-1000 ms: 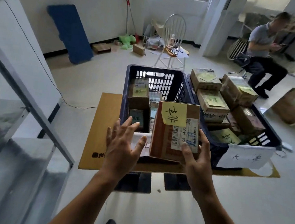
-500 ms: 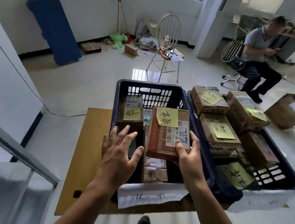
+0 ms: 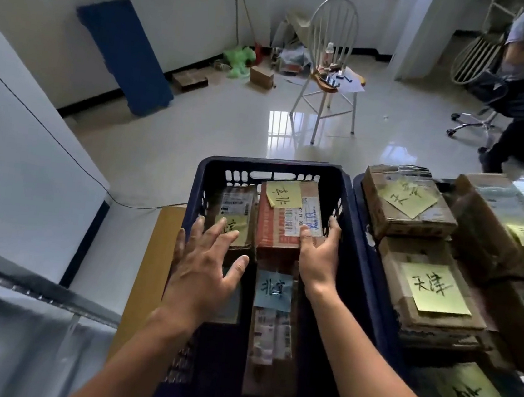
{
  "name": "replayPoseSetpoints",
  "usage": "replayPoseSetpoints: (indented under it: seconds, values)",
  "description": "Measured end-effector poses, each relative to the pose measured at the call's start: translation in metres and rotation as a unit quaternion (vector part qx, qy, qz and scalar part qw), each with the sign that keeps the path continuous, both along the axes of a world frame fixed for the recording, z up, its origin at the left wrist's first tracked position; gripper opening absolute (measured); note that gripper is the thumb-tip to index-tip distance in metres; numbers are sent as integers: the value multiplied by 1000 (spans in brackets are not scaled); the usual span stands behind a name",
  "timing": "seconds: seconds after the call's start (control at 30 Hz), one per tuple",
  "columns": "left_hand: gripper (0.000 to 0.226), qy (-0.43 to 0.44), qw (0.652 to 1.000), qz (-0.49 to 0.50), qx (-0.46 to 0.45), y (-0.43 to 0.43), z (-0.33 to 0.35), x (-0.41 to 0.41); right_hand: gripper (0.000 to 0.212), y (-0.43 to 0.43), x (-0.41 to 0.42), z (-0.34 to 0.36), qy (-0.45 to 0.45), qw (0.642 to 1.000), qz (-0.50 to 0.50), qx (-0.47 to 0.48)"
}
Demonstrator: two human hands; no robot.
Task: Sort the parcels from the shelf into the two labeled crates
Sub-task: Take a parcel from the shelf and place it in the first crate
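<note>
parcel (image 3: 287, 221) is down in the left crate (image 3: 351, 208) now, far end, right hand (image 3: 318, 253) clamped on its corner, left hand (image 3: 205, 267) spread open (empty). let go early and it tips onto its neighbour.

The parcel (image 3: 287, 221) now lies down inside the left crate (image 3: 270, 166), at its far end beside another box, no longer held up above the rim. The right hand (image 3: 317, 257) reaches deeper with it; the left hand (image 3: 205, 270) hovers lower, fingers spread.
</note>
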State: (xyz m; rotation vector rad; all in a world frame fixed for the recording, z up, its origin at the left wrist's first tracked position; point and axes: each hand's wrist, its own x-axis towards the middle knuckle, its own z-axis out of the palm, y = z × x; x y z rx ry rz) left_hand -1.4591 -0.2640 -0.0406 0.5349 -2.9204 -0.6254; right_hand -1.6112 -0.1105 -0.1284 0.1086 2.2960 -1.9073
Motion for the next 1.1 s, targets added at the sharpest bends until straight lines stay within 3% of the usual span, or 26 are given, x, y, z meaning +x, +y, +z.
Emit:
replayPoseSetpoints:
  seconds: [0.23,0.6,0.77,1.0,1.1]
  values:
    - [62,-50,998,-43,-16,-14,-11,-22,51,-8,-21,-19,3,998,-46,-37]
    - [72,-152,982,-111,3,-36,-38,-68,43,-6,-21,-23,-9,998,-46,41]
    - [74,-174,977,-118,36,-34,-53,-74,32,-3,-8,-12,-7,994,21,106]
    - [74,-183,974,-123,43,-34,-59,-74,46,-1,-8,-1,-42,988,57,136]
    - [73,-181,974,-126,42,-33,-58,-74,67,4,-10,0,-70,986,95,115]
